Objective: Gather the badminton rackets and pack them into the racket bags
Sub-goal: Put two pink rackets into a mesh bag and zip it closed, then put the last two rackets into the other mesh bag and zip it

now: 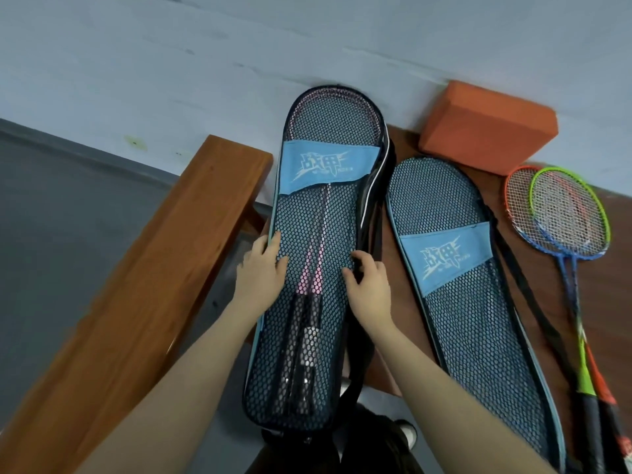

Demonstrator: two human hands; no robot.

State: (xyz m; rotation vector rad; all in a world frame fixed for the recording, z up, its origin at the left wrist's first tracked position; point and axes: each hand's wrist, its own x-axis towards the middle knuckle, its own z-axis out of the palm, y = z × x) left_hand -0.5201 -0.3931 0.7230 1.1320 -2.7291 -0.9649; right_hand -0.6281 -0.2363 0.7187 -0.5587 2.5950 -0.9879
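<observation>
I see both hands gripping the mesh bag's edges: left hand (261,268), right hand (367,280). The bag (318,234) holds pink rackets (316,268), leaning upright between counter (403,145) and wall.

Dark wooden counter (403,155) carries: second mesh racket bag (472,278), orange block (485,126) (against the wall), two overlapping rackets (564,217) at right edge.

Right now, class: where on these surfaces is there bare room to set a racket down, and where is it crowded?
Free: the wooden bench, left of the filled bag. Crowded: the brown table, taken up by the empty bag, orange block and two loose rackets.
</observation>
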